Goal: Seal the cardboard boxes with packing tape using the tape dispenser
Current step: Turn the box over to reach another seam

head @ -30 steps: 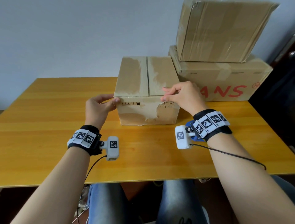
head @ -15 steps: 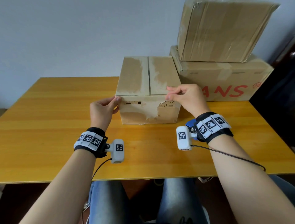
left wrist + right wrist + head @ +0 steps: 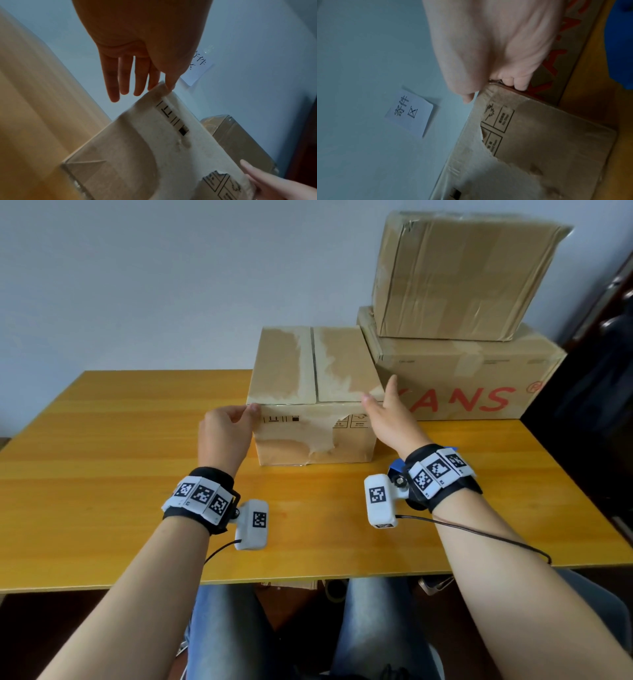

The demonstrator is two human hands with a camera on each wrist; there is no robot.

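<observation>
- My left hand (image 3: 224,433) is at the small box's (image 3: 315,395) front-left top corner, fingers nearly straight and slightly apart, thumb and fingertips touching the corner.
- My right hand (image 3: 390,419) is at the front-right top corner, fingers extended over the edge; grip unclear.
- The box is mid-table (image 3: 102,460) toward the far edge, flaps closed, top seam bare, paper torn.
- Two bigger boxes (image 3: 455,337) are stacked at the far right.

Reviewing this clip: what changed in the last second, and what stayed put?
The right hand let go of the small box's front top edge, opened, and moved right toward the near right corner. The left hand stays at the near left corner, fingertips touching it. The small box shifted slightly right along the table; the two stacked boxes look unmoved. No tape dispenser is visible.
</observation>
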